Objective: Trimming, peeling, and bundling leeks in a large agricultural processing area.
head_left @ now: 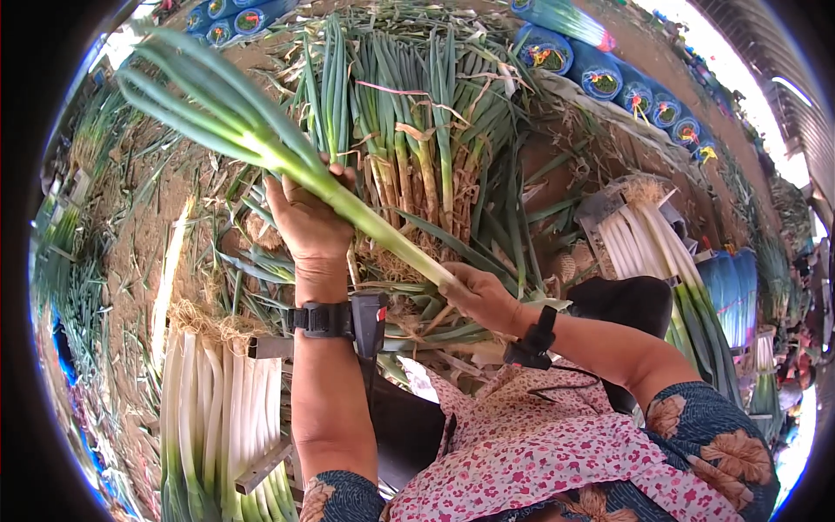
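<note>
A large green onion (370,219) slants across the middle of the head view, its green leaves fanning to the upper left. My left hand (311,213) is wrapped round its stalk just below where the leaves part. Lower down, near the pale end, the fingers of my right hand (478,296) close on the stalk. The root end is hidden by that hand. Behind them stands a big bundle of untrimmed green onions (409,130) with brown, dry outer leaves. A pinkish tie runs across this bundle.
Cleaned white-stalked green onions (213,400) lie on a metal rack at lower left. Another such pile (648,239) rests at right. Blue-wrapped bundles (600,74) line the back right, with more wrapped bundles (230,22) at back left. Leaf scraps litter the ground (130,304).
</note>
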`<action>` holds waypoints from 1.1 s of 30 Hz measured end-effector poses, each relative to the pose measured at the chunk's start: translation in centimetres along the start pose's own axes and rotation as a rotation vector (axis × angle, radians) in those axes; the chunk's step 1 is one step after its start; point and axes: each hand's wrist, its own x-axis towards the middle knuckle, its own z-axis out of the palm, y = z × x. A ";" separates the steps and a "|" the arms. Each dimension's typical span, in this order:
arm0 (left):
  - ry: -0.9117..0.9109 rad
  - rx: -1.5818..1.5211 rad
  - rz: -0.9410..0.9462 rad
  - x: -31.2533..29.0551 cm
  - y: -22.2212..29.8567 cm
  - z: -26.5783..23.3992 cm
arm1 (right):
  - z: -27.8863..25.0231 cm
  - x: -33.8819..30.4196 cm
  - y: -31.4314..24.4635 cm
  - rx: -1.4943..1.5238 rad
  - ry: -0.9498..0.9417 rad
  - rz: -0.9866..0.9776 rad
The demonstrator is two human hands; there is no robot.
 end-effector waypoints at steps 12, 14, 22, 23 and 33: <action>-0.080 -0.034 -0.255 -0.6 -2.3 -0.1 | -0.7 7.8 -10.5 -0.390 0.190 -0.821; -0.135 -0.026 -0.284 -0.4 -2.7 -0.5 | -0.4 8.3 -10.9 -0.423 0.216 -0.863; -0.135 0.103 -0.171 -0.9 -3.2 0.3 | -0.6 8.1 -10.2 -0.504 0.223 -0.726; -0.137 0.119 -0.150 -0.9 -3.3 0.4 | -0.5 8.1 -10.1 -0.532 0.217 -0.732; -0.017 0.154 -0.062 -0.3 -2.5 0.4 | -0.9 6.8 -9.7 -0.193 0.074 -0.882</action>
